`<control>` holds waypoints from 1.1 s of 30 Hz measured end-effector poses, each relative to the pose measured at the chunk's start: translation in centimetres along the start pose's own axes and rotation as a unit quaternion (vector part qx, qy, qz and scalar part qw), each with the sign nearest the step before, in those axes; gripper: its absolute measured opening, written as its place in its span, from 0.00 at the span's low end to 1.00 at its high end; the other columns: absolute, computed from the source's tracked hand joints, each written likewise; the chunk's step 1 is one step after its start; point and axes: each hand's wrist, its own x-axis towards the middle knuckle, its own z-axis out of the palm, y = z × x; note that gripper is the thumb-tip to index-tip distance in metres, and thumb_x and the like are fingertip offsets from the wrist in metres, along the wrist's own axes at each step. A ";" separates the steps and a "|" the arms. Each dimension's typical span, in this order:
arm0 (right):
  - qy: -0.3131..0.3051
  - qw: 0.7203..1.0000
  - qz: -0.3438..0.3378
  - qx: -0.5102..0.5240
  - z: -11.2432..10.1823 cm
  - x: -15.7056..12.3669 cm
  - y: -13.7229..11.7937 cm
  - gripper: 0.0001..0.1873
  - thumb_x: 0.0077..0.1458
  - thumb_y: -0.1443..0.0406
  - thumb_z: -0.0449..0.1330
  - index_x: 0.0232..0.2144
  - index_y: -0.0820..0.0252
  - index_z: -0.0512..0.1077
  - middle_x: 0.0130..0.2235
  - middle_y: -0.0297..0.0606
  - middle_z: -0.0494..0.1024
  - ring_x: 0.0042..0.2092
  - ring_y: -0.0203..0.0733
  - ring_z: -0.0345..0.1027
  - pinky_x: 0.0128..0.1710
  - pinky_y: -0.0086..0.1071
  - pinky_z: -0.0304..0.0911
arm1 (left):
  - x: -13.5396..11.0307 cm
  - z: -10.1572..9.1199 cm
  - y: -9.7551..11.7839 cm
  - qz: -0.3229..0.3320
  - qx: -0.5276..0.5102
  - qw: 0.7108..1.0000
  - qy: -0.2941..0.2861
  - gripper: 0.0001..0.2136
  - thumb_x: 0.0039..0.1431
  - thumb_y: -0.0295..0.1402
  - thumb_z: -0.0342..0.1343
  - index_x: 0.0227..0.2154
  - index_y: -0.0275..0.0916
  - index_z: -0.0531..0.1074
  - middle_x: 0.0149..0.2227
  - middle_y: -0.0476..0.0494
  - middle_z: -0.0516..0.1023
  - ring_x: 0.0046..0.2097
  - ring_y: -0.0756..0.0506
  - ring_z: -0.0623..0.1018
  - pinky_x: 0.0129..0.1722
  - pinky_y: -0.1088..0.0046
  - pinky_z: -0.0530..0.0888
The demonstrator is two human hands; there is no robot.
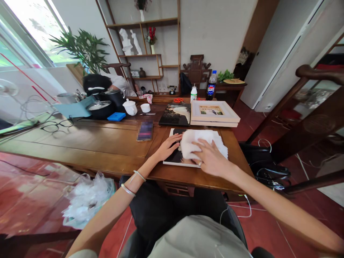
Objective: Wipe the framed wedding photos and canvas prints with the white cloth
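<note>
A dark photo print with a white border (176,157) lies flat on the wooden table (107,143) near its front edge. A white cloth (200,141) lies spread over most of the print. My left hand (168,147) rests flat on the print's left part, fingers stretched out and touching the cloth's edge. My right hand (211,159) lies palm down on the cloth, fingers extended, a ring on one finger. Two bangles sit on my left wrist.
Behind the print are a second dark print (175,114) and stacked white picture frames (213,113). A phone (145,130), glasses (55,125), bowls, a blue box (116,116), a Pepsi bottle (211,86) and scissors stand farther back. A plastic bag (87,199) lies on the floor at left.
</note>
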 end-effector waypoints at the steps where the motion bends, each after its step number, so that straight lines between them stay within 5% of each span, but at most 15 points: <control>1: -0.003 1.000 -0.008 0.010 -0.1 -1.0 -1.1 0.17 0.56 0.66 0.51 0.46 0.48 0.73 0.60 0.43 0.61 0.61 0.61 0.45 0.52 0.67 0.47 | 0.0 0.0 0.1 -0.001 -0.004 1.000 0.000 0.19 0.64 0.42 0.44 0.54 0.42 0.67 0.59 0.43 0.67 0.63 0.42 0.60 0.63 0.56 0.55; 5: 0.013 0.999 0.011 0.040 0.1 -2.7 -3.0 0.16 0.57 0.64 0.51 0.45 0.51 0.73 0.60 0.43 0.61 0.62 0.61 0.43 0.53 0.67 0.46 | 0.1 -0.2 0.3 0.003 -0.009 1.000 -0.007 0.19 0.65 0.42 0.42 0.55 0.44 0.67 0.59 0.46 0.67 0.63 0.42 0.60 0.64 0.55 0.54; 11: 0.004 0.996 0.046 0.070 0.5 0.5 -1.4 0.18 0.59 0.64 0.48 0.48 0.48 0.71 0.62 0.38 0.59 0.63 0.62 0.41 0.49 0.73 0.45 | 0.0 0.0 0.0 -0.033 -0.024 0.999 0.008 0.22 0.64 0.46 0.41 0.53 0.41 0.68 0.59 0.44 0.67 0.63 0.42 0.60 0.64 0.57 0.55; 16: -0.011 0.996 -0.048 0.078 0.3 0.5 -2.8 0.17 0.58 0.65 0.50 0.47 0.48 0.72 0.62 0.35 0.60 0.64 0.59 0.41 0.52 0.71 0.41 | 0.0 -0.1 0.6 -0.096 -0.057 0.994 0.015 0.25 0.65 0.47 0.37 0.56 0.39 0.65 0.61 0.42 0.64 0.63 0.42 0.61 0.64 0.60 0.55; 21: -0.027 0.981 -0.156 0.110 -1.0 -2.1 -3.4 0.14 0.59 0.62 0.52 0.46 0.52 0.72 0.60 0.38 0.65 0.64 0.53 0.43 0.57 0.62 0.41 | -0.1 -0.4 1.4 -0.070 -0.016 0.997 0.015 0.24 0.65 0.46 0.38 0.57 0.39 0.64 0.61 0.41 0.64 0.62 0.41 0.62 0.62 0.58 0.58; 24: -0.028 0.984 -0.120 0.126 -1.8 -3.6 -2.5 0.13 0.59 0.64 0.52 0.43 0.52 0.73 0.56 0.41 0.69 0.63 0.49 0.48 0.58 0.54 0.47 | -0.1 -0.5 1.5 -0.012 0.003 1.000 0.007 0.23 0.61 0.43 0.50 0.56 0.40 0.64 0.58 0.41 0.67 0.61 0.41 0.64 0.61 0.59 0.60; 27: -0.014 0.992 -0.047 0.118 -1.8 -4.2 -0.5 0.14 0.61 0.63 0.50 0.44 0.53 0.73 0.58 0.43 0.66 0.62 0.50 0.51 0.57 0.50 0.50 | -0.1 -0.5 1.5 0.029 0.007 1.000 -0.002 0.19 0.61 0.39 0.51 0.54 0.41 0.68 0.56 0.43 0.70 0.60 0.42 0.66 0.62 0.60 0.59; 33: 0.000 0.994 0.076 0.078 0.0 -0.5 5.3 0.21 0.63 0.57 0.45 0.52 0.58 0.68 0.61 0.48 0.61 0.62 0.53 0.51 0.57 0.52 0.51 | 0.0 -0.3 1.4 0.049 0.001 0.999 0.000 0.17 0.61 0.37 0.51 0.51 0.40 0.70 0.56 0.41 0.71 0.59 0.42 0.67 0.62 0.58 0.60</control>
